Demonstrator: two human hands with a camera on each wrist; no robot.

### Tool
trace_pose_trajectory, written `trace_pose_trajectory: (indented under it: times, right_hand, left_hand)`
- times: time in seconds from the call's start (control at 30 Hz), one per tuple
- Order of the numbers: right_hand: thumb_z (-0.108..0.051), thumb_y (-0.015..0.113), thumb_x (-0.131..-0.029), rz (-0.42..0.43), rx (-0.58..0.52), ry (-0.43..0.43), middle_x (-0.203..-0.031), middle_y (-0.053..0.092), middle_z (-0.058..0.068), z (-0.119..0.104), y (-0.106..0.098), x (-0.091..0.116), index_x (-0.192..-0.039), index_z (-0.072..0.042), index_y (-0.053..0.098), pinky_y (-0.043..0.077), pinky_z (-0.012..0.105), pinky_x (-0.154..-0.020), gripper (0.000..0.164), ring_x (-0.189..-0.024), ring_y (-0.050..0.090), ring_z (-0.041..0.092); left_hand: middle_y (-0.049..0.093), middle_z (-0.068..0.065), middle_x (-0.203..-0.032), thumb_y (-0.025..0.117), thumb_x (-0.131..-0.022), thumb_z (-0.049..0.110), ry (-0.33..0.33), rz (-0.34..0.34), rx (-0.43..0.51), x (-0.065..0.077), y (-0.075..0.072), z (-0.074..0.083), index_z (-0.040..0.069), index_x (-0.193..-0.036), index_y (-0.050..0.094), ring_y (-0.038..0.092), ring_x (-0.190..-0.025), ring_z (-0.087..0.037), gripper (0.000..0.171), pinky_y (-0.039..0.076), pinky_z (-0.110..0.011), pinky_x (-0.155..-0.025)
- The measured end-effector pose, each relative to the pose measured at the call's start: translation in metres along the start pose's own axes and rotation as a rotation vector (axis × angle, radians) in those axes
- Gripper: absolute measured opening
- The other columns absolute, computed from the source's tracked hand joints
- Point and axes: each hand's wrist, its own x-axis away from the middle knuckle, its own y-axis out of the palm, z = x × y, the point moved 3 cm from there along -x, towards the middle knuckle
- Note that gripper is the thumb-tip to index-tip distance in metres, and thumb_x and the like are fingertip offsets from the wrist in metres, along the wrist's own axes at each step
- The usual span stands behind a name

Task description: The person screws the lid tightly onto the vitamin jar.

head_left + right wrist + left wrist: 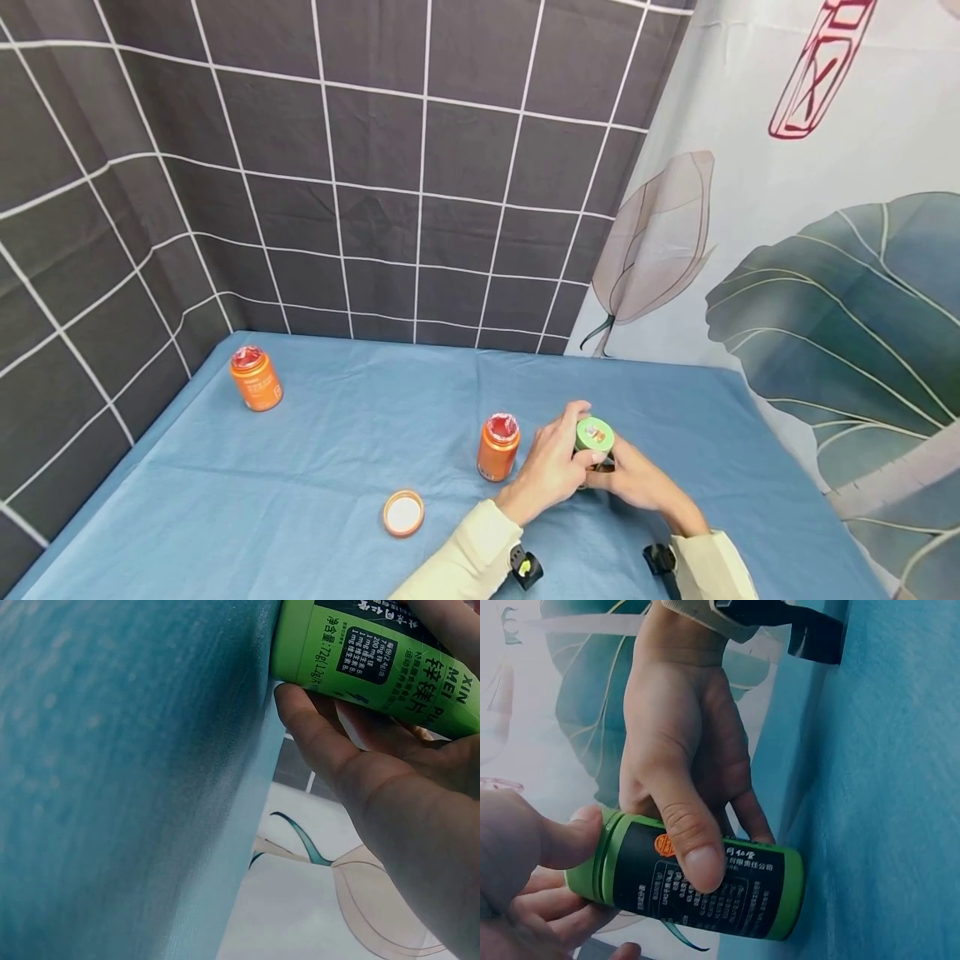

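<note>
Cream sleeves (468, 558) nearest us, a green bottle (739, 892) beyond them

We see the left hand (551, 467) clamped on the green lid (595, 435), its thumb against the lid's side. The right hand (641, 479) is wrapped round the bottle's body below, its thumb lying across the dark label (656, 892). Between the two, the bottle is held over the table (337, 425), lid uppermost; we cannot tell whether its base touches the cloth or hangs just above it. At both wrists, by the cuffs, we see black devices (527, 568).

Just beside the left hand stands an orange jar (497, 458), upright and lidless, with red at its mouth and white flecks round the rim. Nearer us and farther left lies an orange cap (403, 513), its pale inside facing up. Well apart, near the far left corner, we find a second orange jar (258, 385), also lidless and red at the top. Blue cloth (300, 492) covers the table beneath them. Behind, we have a dark hanging (378, 150) with white grid lines, and to its right a white hanging (738, 108) printed with large leaves.
</note>
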Motion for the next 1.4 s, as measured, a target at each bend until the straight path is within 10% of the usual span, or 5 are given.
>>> trace_pose_trajectory:
  times: [0.37, 0.6, 0.9, 1.4]
  right_hand:
    - [-0.029, 0.07, -0.081, -0.015, 0.002, -0.013, -0.123, 0.052, 0.008, -0.001, 0.0, -0.001, -0.137, -0.007, 0.033, 0.044, 0.029, -0.085, 0.07, -0.105, 0.052, 0.017]
    - [-0.03, 0.073, -0.078, -0.003, 0.009, -0.038, -0.125, 0.052, 0.003, -0.003, 0.002, -0.001, -0.136, -0.01, 0.037, 0.044, 0.029, -0.087, 0.071, -0.107, 0.052, 0.016]
    - [-0.027, 0.073, -0.079, -0.004, 0.008, -0.066, -0.129, 0.049, 0.011, -0.001, 0.0, 0.0, -0.139, -0.006, 0.032, 0.045, 0.027, -0.086, 0.075, -0.109, 0.052, 0.015]
    - [-0.033, 0.071, -0.08, 0.008, 0.026, -0.004, -0.123, 0.051, 0.008, 0.001, -0.001, 0.0, -0.135, -0.006, 0.036, 0.043, 0.031, -0.086, 0.071, -0.107, 0.05, 0.021]
  left_hand:
    - [0.05, 0.0, -0.131, 0.064, -0.086, 0.03, 0.012, -0.163, 0.032, -0.002, -0.007, -0.004, 0.022, -0.14, 0.026, 0.051, -0.112, -0.011, 0.066, 0.042, -0.028, -0.091]
    - [0.049, 0.001, -0.122, 0.075, -0.072, 0.043, -0.103, -0.007, 0.093, -0.001, -0.006, -0.006, 0.023, -0.138, 0.03, 0.049, -0.108, -0.014, 0.082, 0.042, -0.031, -0.088]
    - [0.056, 0.002, -0.113, 0.073, -0.078, 0.031, 0.007, 0.06, 0.009, 0.001, 0.002, -0.004, 0.017, -0.13, 0.038, 0.055, -0.099, -0.01, 0.064, 0.044, -0.025, -0.084]
    - [0.052, -0.002, -0.124, 0.059, -0.089, 0.014, 0.11, -0.151, 0.012, -0.001, -0.001, -0.004, 0.019, -0.135, 0.031, 0.053, -0.1, -0.01, 0.054, 0.043, -0.023, -0.085]
